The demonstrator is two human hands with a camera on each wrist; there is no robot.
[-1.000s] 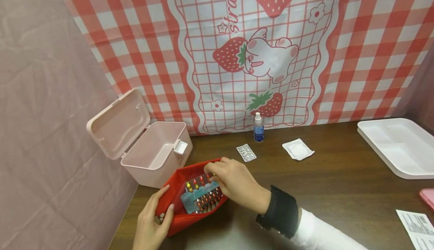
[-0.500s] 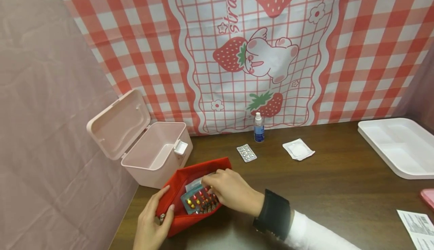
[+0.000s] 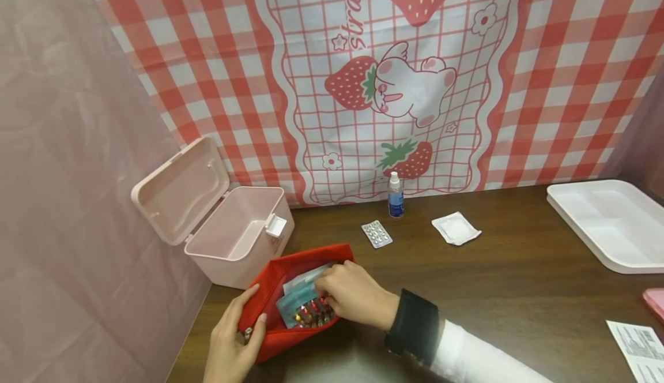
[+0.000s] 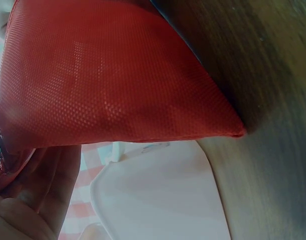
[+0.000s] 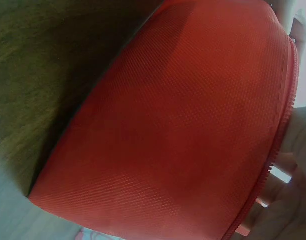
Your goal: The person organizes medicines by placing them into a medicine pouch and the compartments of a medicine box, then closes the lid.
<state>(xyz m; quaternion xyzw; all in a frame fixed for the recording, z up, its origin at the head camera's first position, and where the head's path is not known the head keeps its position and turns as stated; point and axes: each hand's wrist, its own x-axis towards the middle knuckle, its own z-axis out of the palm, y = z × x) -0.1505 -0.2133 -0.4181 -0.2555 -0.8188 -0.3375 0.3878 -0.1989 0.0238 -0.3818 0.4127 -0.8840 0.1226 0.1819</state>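
My left hand grips the red pouch's open edge; my right hand pinches blister packs inside, desk room rightward.

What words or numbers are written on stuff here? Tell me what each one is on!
"stran": pink letters on the checked cloth behind the table, cut off at the top edge of the picture.
Small bottle: blue label, print too small to read.
Paper sheet: lines of print and a barcode, too small to read.
Pill sheets in the red pouch: no print that can be read.

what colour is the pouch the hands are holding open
Red, a woven mesh-like fabric; the pouch shows best in the head view.
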